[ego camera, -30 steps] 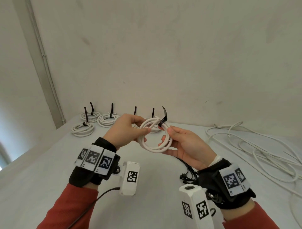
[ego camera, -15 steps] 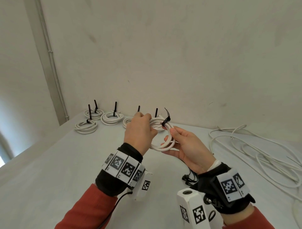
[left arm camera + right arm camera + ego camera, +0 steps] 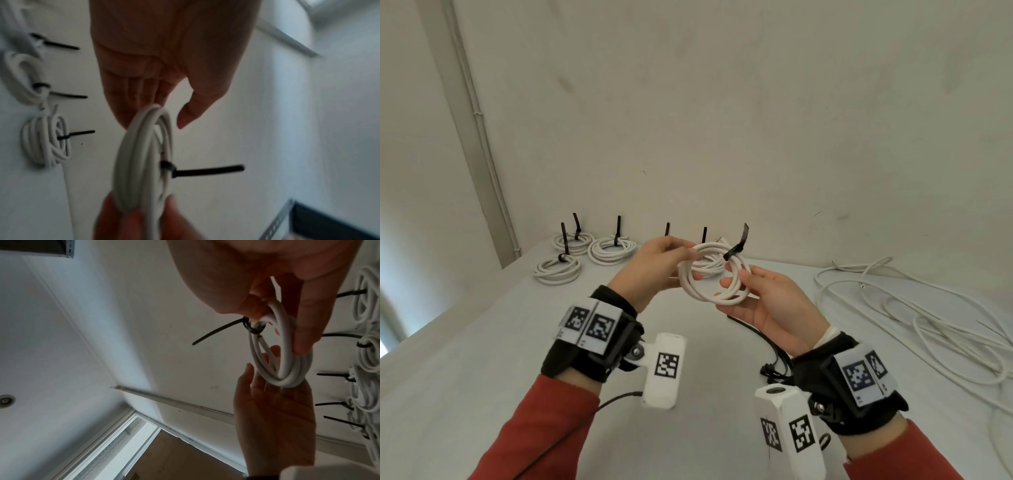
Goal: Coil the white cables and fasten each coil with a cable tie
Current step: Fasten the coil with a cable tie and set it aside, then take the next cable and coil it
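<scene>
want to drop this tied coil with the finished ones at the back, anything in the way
Nothing visible blocks it. The coil is in the air, held by the right hand, and the table between it and the finished coils is bare.

Tied coils far left on table, loose cables right.

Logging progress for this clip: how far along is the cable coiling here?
Done: tied coils lie along the back of the table, black tie tails sticking up; at least four show. In hand: another coil, pinched by the right hand with the left hand at its rim, its cable tie already looped round. Left: loose white cable on the right and spare ties on the table.
</scene>
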`<action>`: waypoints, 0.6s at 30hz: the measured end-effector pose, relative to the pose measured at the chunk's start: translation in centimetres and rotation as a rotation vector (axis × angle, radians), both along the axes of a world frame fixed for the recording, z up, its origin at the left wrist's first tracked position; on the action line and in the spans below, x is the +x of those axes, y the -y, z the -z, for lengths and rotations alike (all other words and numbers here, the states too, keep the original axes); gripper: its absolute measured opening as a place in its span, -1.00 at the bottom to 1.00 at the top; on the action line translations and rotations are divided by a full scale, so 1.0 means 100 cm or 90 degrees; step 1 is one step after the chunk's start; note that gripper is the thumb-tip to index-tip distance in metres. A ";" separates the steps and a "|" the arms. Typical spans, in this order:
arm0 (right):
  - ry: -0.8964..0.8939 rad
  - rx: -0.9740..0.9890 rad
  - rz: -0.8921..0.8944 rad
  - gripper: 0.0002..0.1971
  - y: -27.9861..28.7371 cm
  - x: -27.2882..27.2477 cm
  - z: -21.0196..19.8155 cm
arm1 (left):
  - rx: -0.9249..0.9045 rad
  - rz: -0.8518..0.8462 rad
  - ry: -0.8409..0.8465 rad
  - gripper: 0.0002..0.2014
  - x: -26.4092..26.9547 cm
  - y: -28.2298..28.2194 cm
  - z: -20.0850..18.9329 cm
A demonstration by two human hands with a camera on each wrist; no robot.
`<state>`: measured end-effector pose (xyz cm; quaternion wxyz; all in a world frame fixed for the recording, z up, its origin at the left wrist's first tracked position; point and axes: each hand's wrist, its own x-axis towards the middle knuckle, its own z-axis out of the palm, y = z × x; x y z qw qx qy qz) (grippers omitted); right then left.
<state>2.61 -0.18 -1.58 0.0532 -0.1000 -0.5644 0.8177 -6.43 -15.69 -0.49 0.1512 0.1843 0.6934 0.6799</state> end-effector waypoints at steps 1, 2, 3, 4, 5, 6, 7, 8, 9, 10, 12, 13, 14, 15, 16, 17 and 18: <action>0.006 -0.012 -0.006 -0.79 0.001 -0.003 0.001 | -0.002 0.018 0.039 -0.86 -0.005 0.005 0.002; 0.008 -0.023 -0.016 -0.79 0.004 -0.006 0.002 | -0.016 0.035 0.056 -0.86 -0.010 0.010 0.006; 0.010 -0.031 -0.021 -0.80 0.008 -0.010 0.003 | -0.023 0.050 0.063 -0.85 -0.015 0.015 0.011; 0.014 -0.035 -0.025 -0.80 0.013 -0.016 0.005 | -0.021 0.056 0.069 -0.82 -0.019 0.020 0.017; 0.023 -0.029 -0.024 -0.80 0.018 -0.024 0.009 | -0.017 0.051 0.075 -0.81 -0.025 0.024 0.024; 0.032 -0.017 -0.021 -0.80 0.024 -0.034 0.012 | -0.014 0.034 0.086 -0.82 -0.031 0.028 0.031; 0.044 0.004 -0.019 -0.81 0.031 -0.045 0.015 | -0.017 0.007 0.097 -0.82 -0.039 0.034 0.039; 0.053 0.026 -0.010 -0.83 0.037 -0.058 0.020 | -0.018 -0.025 0.112 -0.81 -0.047 0.038 0.047; 0.065 0.054 0.001 -0.85 0.045 -0.073 0.027 | -0.022 -0.059 0.126 -0.77 -0.057 0.045 0.054; 0.079 0.078 0.017 -0.89 0.051 -0.086 0.033 | -0.026 -0.087 0.138 -0.75 -0.066 0.049 0.061; 0.102 0.097 0.051 -0.85 0.066 -0.112 0.044 | -0.046 -0.149 0.155 -0.74 -0.084 0.061 0.073; 0.109 0.091 0.054 -0.81 0.072 -0.125 0.050 | -0.063 -0.181 0.161 -0.74 -0.092 0.067 0.078; 0.111 0.071 0.044 -0.82 0.080 -0.135 0.053 | -0.083 -0.210 0.161 -0.72 -0.100 0.073 0.081; 0.116 0.085 0.025 -0.89 0.087 -0.144 0.055 | -0.115 -0.231 0.153 -0.67 -0.109 0.080 0.085; 0.129 0.101 0.007 -0.98 0.091 -0.154 0.058 | -0.156 -0.236 0.142 -0.57 -0.116 0.086 0.086; 0.159 0.114 0.009 -0.83 0.094 -0.166 0.057 | -0.199 -0.225 0.127 -0.42 -0.127 0.092 0.089; 0.180 0.185 0.001 -0.72 0.098 -0.172 0.055 | -0.234 -0.208 0.112 -0.28 -0.134 0.096 0.092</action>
